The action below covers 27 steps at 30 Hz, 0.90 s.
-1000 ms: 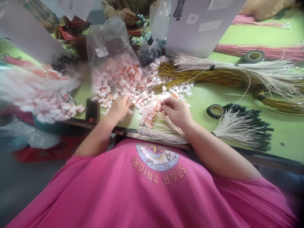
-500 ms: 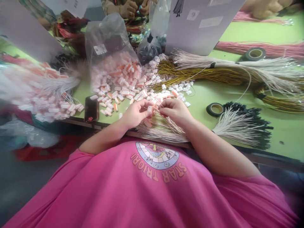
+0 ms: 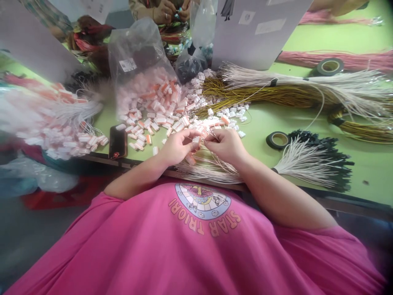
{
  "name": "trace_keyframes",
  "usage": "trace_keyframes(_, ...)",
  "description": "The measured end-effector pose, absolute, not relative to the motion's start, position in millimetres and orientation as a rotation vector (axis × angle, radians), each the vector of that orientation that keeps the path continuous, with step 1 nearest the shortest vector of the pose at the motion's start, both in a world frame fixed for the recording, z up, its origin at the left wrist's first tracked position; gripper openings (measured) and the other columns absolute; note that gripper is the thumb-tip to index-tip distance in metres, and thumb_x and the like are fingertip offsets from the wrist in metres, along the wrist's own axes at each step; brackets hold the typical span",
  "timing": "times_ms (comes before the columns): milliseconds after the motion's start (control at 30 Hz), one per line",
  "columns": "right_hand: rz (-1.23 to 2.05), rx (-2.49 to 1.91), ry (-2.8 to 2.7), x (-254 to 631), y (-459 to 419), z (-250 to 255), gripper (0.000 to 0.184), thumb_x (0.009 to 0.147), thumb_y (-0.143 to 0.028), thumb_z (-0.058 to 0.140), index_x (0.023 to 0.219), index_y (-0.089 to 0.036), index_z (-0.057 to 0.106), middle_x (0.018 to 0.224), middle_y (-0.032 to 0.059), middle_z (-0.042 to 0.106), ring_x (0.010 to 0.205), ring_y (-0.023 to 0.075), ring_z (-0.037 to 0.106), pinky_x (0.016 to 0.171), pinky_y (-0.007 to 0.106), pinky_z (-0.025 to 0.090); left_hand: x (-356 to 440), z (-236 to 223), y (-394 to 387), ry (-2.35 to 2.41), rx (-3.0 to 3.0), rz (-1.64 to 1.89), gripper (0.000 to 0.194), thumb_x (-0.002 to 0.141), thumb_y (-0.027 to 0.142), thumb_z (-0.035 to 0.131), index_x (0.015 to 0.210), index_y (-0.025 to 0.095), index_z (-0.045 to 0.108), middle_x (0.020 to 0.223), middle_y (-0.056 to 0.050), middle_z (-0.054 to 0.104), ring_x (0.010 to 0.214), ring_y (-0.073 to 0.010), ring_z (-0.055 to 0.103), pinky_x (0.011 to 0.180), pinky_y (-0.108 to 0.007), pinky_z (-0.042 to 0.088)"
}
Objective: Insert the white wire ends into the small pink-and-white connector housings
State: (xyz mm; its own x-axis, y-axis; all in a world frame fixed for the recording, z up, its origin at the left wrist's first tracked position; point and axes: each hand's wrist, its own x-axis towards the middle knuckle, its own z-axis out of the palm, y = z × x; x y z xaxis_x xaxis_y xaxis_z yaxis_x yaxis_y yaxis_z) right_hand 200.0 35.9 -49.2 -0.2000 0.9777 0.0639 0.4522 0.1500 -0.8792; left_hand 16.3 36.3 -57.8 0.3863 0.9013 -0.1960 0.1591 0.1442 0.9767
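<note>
My left hand (image 3: 176,146) pinches a small white connector (image 3: 195,140) between thumb and fingers. Close to its right, my right hand (image 3: 226,145) pinches a thin white wire whose tip meets the connector. Both hands hover over a fan of white wires (image 3: 211,169) lying at the table's near edge. A heap of loose white and orange connectors (image 3: 159,116) spreads just beyond my hands on the green table (image 3: 307,119).
A clear bag of connectors (image 3: 144,73) stands behind the heap. A dark phone (image 3: 118,141) lies left. Finished wired connectors (image 3: 61,131) pile at far left. Tape rolls (image 3: 278,140) and white, yellow and pink wire bundles (image 3: 307,92) lie right. Another person's hands (image 3: 167,10) work opposite.
My left hand left the connector heap, picked one connector and came over to my right hand. In the last half second both hands stay together at the connector.
</note>
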Motion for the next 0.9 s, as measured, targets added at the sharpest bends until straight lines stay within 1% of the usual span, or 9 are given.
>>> trace_keyframes(133,0.805,-1.388,-1.852,199,33,-52,0.016,0.065,-0.016,0.050,0.049,-0.017,0.046,0.049,-0.0035,0.041,0.052,0.0084,0.035,0.052,0.026,0.028,18,-52,33,1.154,1.526,0.692,0.033,0.082,0.029,0.062,0.112,0.017,0.059,0.087,-0.006,0.065,0.053,-0.0104,0.062,0.045,-0.023,0.053)
trace_keyframes(233,0.779,-1.411,-1.891,198,31,-51,0.017,0.065,-0.016,0.050,0.049,-0.018,0.045,0.048,-0.0036,0.039,0.052,0.0087,0.034,0.052,0.026,0.028,21,-45,32,1.223,1.770,0.685,0.025,0.078,0.024,0.065,0.102,0.016,0.066,0.088,-0.007,0.066,0.061,-0.0116,0.063,0.052,-0.023,0.053)
trace_keyframes(300,0.832,-1.417,-1.868,198,32,-49,0.016,0.065,-0.017,0.051,0.050,-0.018,0.048,0.049,-0.0035,0.042,0.052,0.0087,0.036,0.052,0.026,0.028,24,-43,32,1.243,1.834,0.694,0.023,0.077,0.023,0.065,0.099,0.016,0.067,0.092,-0.007,0.065,0.064,-0.0121,0.064,0.054,-0.024,0.053)
trace_keyframes(400,1.004,-1.397,-1.786,200,35,-44,0.012,0.067,-0.019,0.052,0.055,-0.017,0.054,0.052,-0.0030,0.046,0.053,0.0090,0.039,0.052,0.025,0.030,24,-45,32,1.241,1.727,0.710,0.027,0.081,0.027,0.061,0.106,0.018,0.065,0.091,-0.006,0.066,0.055,-0.0109,0.062,0.047,-0.023,0.051)
trace_keyframes(533,1.062,-1.408,-1.745,200,36,-43,0.013,0.066,-0.016,0.051,0.053,-0.017,0.050,0.051,-0.0035,0.044,0.053,0.0086,0.039,0.051,0.025,0.029,24,-50,33,1.214,1.687,0.697,0.029,0.082,0.028,0.061,0.109,0.017,0.063,0.087,-0.006,0.066,0.049,-0.0095,0.060,0.042,-0.022,0.048)
trace_keyframes(633,1.022,-1.449,-1.766,199,35,-45,0.016,0.067,-0.016,0.051,0.052,-0.018,0.046,0.050,-0.0042,0.041,0.052,0.0086,0.037,0.051,0.026,0.028,26,-49,34,1.233,1.807,0.702,0.027,0.078,0.024,0.064,0.104,0.015,0.066,0.088,-0.006,0.066,0.057,-0.0103,0.061,0.050,-0.022,0.051)
trace_keyframes(700,1.028,-1.456,-1.782,199,36,-46,0.017,0.069,-0.018,0.052,0.053,-0.018,0.047,0.050,-0.0039,0.042,0.052,0.0089,0.038,0.052,0.026,0.029,27,-47,34,1.250,1.878,0.728,0.025,0.077,0.022,0.066,0.101,0.015,0.068,0.089,-0.006,0.067,0.064,-0.0111,0.062,0.058,-0.024,0.052)
trace_keyframes(800,1.073,-1.376,-1.791,202,39,-47,0.015,0.072,-0.022,0.055,0.058,-0.016,0.056,0.057,-0.0019,0.050,0.057,0.0102,0.044,0.056,0.027,0.034,24,-43,35,1.251,2.010,0.757,0.022,0.079,0.021,0.064,0.100,0.017,0.068,0.093,-0.005,0.066,0.074,-0.0123,0.062,0.069,-0.025,0.052)
trace_keyframes(900,1.099,-1.292,-1.766,206,43,-47,0.014,0.075,-0.024,0.056,0.068,-0.016,0.065,0.064,0.0006,0.059,0.063,0.0121,0.051,0.063,0.029,0.040,6,-37,38,1.267,2.214,0.737,0.024,0.081,0.021,0.061,0.105,0.019,0.066,0.098,-0.005,0.065,0.081,-0.0135,0.060,0.073,-0.026,0.051)
